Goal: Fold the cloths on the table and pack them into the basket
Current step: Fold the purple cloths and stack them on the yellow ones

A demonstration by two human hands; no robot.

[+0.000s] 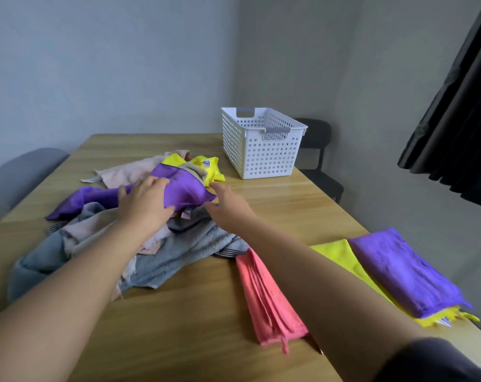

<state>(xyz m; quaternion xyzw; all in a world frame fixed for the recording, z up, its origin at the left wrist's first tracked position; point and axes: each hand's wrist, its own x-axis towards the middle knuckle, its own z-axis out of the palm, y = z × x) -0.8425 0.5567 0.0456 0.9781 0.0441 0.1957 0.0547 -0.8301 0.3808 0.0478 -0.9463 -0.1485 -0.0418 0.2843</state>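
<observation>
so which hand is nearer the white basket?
Right. The right hand reaches at the pile's edge, on the side of the white basket but short of it. The left hand rests on the purple cloth, farther away.

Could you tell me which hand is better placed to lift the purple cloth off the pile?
Left: the left hand already rests on the purple cloth, fingers curled over it; the right hand is open beside its corner.

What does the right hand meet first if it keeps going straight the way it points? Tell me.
Probably the crumpled yellow cloth just beyond the right hand, past the purple cloth corner; depth is uncertain from this view.
</observation>
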